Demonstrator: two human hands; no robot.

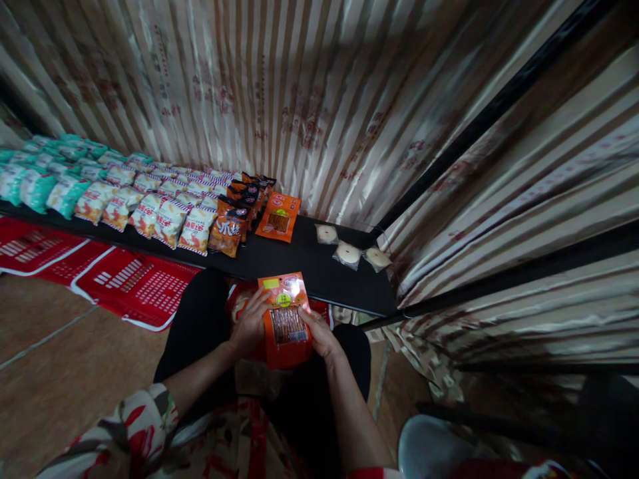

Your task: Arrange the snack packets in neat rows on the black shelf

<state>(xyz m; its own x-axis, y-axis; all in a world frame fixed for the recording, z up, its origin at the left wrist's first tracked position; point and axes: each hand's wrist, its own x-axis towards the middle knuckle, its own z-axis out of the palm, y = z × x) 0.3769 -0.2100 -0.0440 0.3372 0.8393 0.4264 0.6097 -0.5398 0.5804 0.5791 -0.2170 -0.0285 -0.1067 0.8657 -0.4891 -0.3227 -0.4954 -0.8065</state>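
Note:
An orange snack packet [288,356] with a clear window showing brown sticks is held upright over my lap. My left hand [253,320] grips its left edge, and my right hand [319,334] grips the right edge with the thumb on its front. A similar orange packet [277,218] lies on the black shelf [319,263], just beyond my hands. Beside it stands a row of brown-orange snack bags [228,228]. To the right on the shelf are three round pale items [348,254] in clear wrappers.
White-and-orange snack bags [168,221] and teal-and-white bags [34,189] fill the shelf's left part in rows. Red plastic baskets [132,283] sit below its front edge. Black metal bars [492,110] slant along the right, before a striped curtain [329,113]. A pale rounded object [424,446] is at lower right.

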